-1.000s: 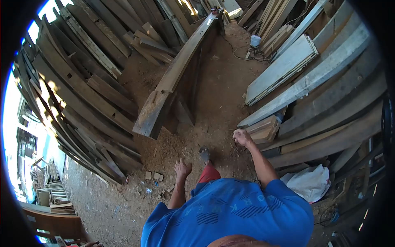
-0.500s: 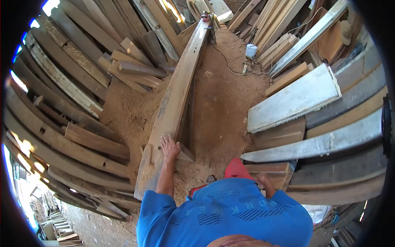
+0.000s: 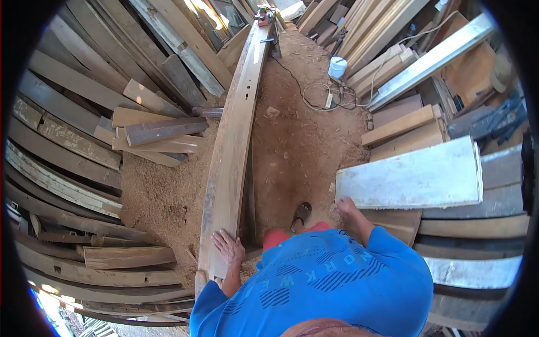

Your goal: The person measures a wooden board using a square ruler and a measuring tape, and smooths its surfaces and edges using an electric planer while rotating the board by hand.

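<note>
A long wooden beam (image 3: pixel 233 146) stretches away from me, with small dark mortise holes cut in its top face. My left hand (image 3: pixel 227 248) lies flat on its near part, fingers spread. To the right, my right hand (image 3: pixel 345 206) hangs by the near left corner of a whitish board (image 3: pixel 410 174); its fingers are curled with nothing visible in them, and I cannot tell whether it touches the board. At the beam's far end sits a red power tool (image 3: pixel 263 17), too small to name exactly. Closer along the top is a small blue-handled item (image 3: pixel 266 40).
A cord (image 3: pixel 317 95) and power strip (image 3: pixel 329 100) lie on the dirt floor near a white bucket (image 3: pixel 337 67). Stacked planks (image 3: pixel 129 255) line the left side; more timber (image 3: pixel 387 62) leans at the right. Sawdust (image 3: pixel 157 208) covers the ground left of the beam.
I have moved forward along the beam, so the white board and bucket are closer. My left hand has slid or shifted farther along the beam; my right hand has swung forward.
</note>
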A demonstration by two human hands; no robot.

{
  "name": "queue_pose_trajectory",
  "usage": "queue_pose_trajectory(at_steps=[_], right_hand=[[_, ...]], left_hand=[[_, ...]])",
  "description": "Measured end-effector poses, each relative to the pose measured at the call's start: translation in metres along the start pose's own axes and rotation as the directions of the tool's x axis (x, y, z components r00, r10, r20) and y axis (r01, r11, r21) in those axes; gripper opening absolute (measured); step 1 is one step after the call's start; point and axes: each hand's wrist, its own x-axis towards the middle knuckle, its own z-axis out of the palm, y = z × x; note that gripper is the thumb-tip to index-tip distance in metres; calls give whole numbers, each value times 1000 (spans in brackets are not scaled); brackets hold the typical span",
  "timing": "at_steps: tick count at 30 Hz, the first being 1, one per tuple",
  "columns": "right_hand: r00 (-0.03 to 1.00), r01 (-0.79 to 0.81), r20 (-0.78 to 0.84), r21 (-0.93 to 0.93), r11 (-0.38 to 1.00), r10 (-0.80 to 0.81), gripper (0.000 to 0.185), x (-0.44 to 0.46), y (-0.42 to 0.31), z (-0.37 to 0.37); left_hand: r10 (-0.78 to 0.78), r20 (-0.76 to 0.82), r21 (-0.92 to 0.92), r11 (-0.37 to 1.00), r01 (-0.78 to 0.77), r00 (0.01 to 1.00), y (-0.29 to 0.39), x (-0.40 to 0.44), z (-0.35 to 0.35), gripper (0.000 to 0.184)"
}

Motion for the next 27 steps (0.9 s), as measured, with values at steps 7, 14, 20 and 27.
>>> queue_pose_trajectory(at_steps=[7,14,20,27], right_hand=[[916,393,-7,-188,900,-401,21,129,-178,-9],[830,549,97,-316,774,-549,26,231,-272,-45],[957,234,-183,22,972,-226,22,352,-219,-144],[887,-299,-216,404,864,408,16,330,-160,-199]], left_hand=[[-204,161,-19,977,210,966,20,25,-4,91],[-27,132,-299,952,66,991,126,208,0,80],[252,14,-321,918,-235,968,294,465,-26,75],[405,-73,-229,883,-410,912,443,700,-40,78]])
